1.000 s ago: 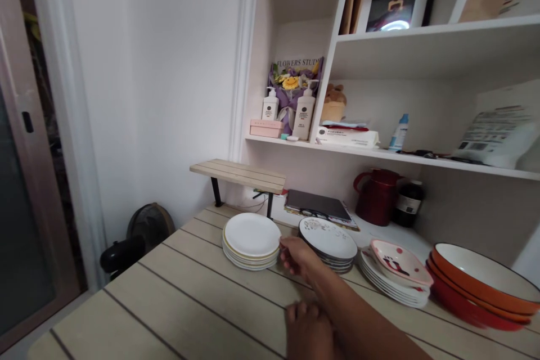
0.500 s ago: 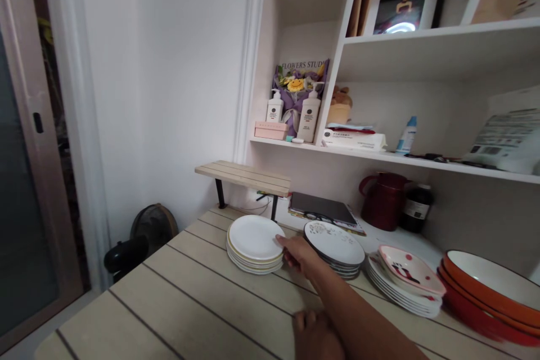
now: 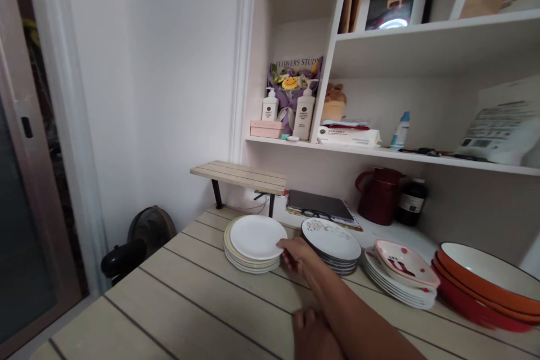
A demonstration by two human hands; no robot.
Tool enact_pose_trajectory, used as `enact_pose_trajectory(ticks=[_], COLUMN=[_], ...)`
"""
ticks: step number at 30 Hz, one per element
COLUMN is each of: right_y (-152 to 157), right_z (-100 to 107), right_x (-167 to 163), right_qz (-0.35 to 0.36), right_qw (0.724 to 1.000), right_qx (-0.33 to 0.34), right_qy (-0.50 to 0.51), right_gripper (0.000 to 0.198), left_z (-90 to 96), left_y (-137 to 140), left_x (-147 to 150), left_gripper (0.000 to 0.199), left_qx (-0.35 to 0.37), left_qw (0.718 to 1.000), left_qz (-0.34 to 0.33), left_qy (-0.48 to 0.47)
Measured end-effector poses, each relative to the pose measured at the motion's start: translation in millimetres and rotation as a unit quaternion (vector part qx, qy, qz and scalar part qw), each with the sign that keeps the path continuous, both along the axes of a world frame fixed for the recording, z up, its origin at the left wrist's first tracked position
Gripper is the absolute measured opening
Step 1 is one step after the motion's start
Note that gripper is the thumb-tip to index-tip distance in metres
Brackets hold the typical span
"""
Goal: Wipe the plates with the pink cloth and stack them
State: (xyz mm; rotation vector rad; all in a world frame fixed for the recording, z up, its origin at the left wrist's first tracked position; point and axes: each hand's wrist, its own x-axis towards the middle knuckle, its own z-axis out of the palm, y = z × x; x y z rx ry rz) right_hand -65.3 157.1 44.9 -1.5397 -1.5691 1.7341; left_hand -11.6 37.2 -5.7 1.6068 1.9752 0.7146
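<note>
The right edge of a plain white plate point(image 3: 257, 236) is pinched in my right hand point(image 3: 293, 252), thumb on top and fingers underneath. This plate tops a stack of white plates point(image 3: 248, 265), and sits slightly off-centre to the right, baring the yellowish rim of the plate below. My left hand point(image 3: 310, 329) rests on the table beneath my right forearm, its fingers curled in and nothing seen in them; part of it is hidden. Just right of my right hand stands a stack of dark-edged plates point(image 3: 333, 239) with a floral pattern on the top one.
Farther right are white plates point(image 3: 394, 287) under square red-and-white dishes point(image 3: 407, 264), then large orange and red bowls point(image 3: 485, 287). A small raised shelf point(image 3: 240, 175), a dark laptop-like slab point(image 3: 320, 205), a red jug point(image 3: 379, 197) and a dark bottle point(image 3: 411, 202) stand behind.
The top white plate has shifted right against the stack, pulled by my right hand, showing more yellowish rim at left. My left hand stays put. The view has turned slightly.
</note>
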Motion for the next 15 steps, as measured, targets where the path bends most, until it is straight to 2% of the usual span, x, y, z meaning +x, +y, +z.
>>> enact_pose_trajectory(ticks=[9,15], right_y=[9,10], right_z=[1,-5], right_x=[27,20], right_qz=[-0.031,-0.048], right_qw=[0.998,0.996], right_qx=[-0.038,-0.066], right_qy=[0.038,0.037], right_gripper=[0.036,0.036], left_z=[6.2,8.1], left_y=[-6,-7], left_x=[-4,-3], left_gripper=[0.041,0.041], left_qx=[-0.003,0.002], left_qw=[0.999,1.000], left_qz=[-0.036,-0.027], left_qy=[0.009,0.012])
